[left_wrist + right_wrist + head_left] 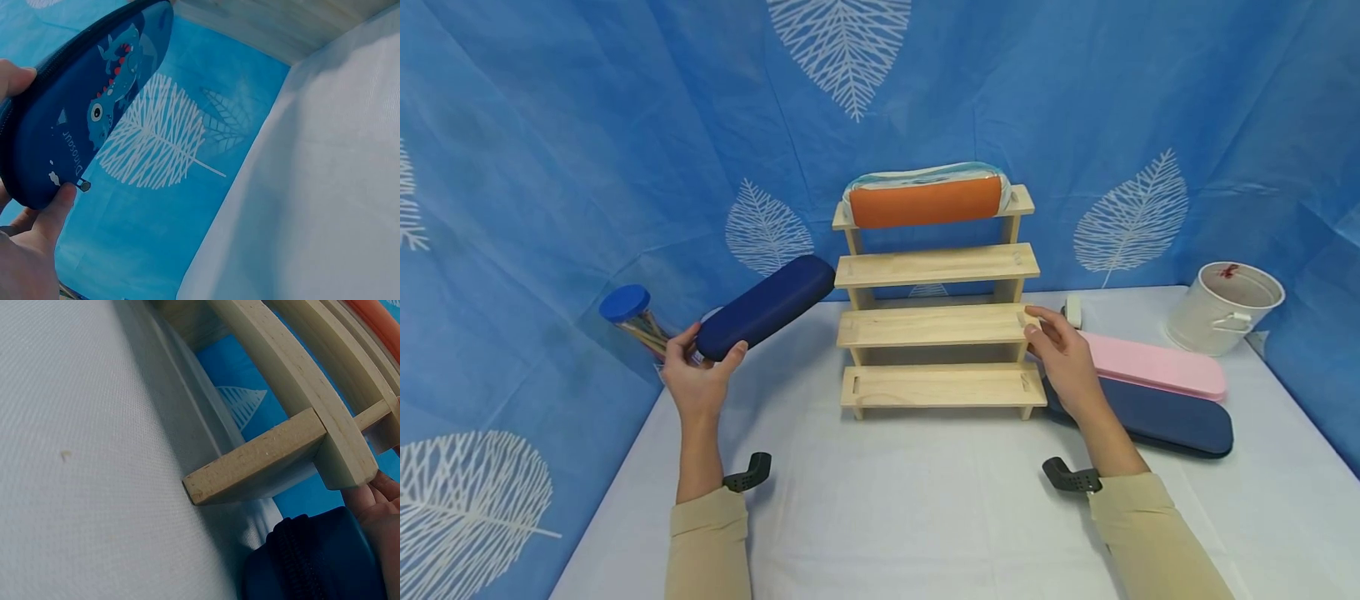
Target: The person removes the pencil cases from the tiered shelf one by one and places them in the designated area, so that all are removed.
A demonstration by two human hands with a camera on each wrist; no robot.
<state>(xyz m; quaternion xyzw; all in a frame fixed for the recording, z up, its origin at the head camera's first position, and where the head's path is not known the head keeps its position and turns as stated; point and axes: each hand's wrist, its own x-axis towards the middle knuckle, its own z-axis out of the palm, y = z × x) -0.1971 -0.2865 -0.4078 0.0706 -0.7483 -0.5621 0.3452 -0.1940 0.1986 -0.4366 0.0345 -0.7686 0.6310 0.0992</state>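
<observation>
In the head view my left hand [696,385] grips one end of a dark blue pencil case [767,307], raised at a slant left of a stepped wooden shelf [932,325]. The left wrist view shows a dinosaur picture on the pencil case [94,112], a zip along its edge, and my thumb on its near end. My right hand [1067,367] holds the right end of a middle step, thumb at the front and fingers over the top. An orange pencil case [925,202] with a blue and white top lies on the highest step.
A pink case [1157,365] and a navy case [1165,417] lie on the white table right of the shelf, partly behind my right arm. Behind them stands a white bucket [1187,321]. A blue-lidded jar of sticks [643,325] stands at the left, beside the blue curtain.
</observation>
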